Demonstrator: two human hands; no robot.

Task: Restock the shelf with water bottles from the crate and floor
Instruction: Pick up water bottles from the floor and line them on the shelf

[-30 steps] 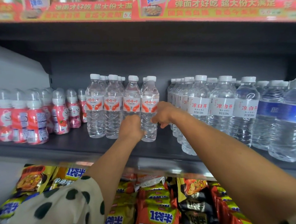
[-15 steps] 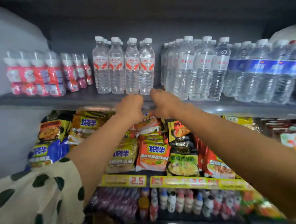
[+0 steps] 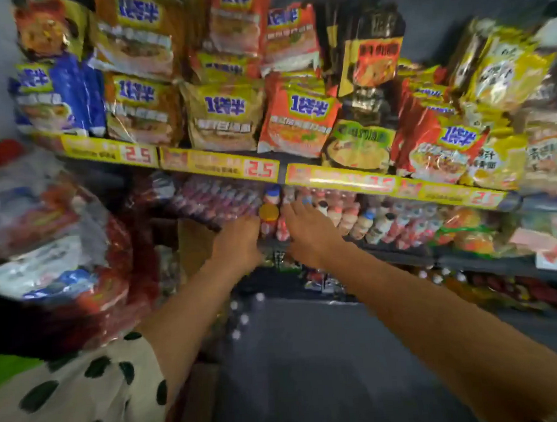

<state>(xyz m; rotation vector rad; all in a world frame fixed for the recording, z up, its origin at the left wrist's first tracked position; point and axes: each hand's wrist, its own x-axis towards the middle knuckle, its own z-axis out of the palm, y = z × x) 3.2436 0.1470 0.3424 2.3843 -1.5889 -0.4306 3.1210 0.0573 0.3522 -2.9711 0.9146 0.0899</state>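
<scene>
At far left we see blurred plastic-wrapped goods (image 3: 29,224) in red, white and blue, and below them our spotted sleeve (image 3: 80,398). Above, the noodle shelf carries blue packets (image 3: 61,96), then yellow packets (image 3: 224,117), then an orange packet (image 3: 298,119), all standing behind a yellow price strip (image 3: 216,165) marked 2.5.

Our left hand (image 3: 237,242) is raised in front of the lower shelf, just below a wrapped pack of purple bottles (image 3: 212,198). It holds nothing; motion blur hides the fingers, so we cannot tell whether they are spread or curled. Between the two hands stands a small bottle with a blue cap (image 3: 272,208).

Our right hand (image 3: 307,235) is just beside the left, back upward, fingers extended and loosely together, holding nothing. Its fingertips lie against the row of small drink bottles (image 3: 368,219).

Water bottles appear only as blurred white caps (image 3: 244,319) low in the aisle, below the hands, beside the dark floor (image 3: 327,369). At far right, yellow and white packets (image 3: 502,70) fill the noodle shelf.
</scene>
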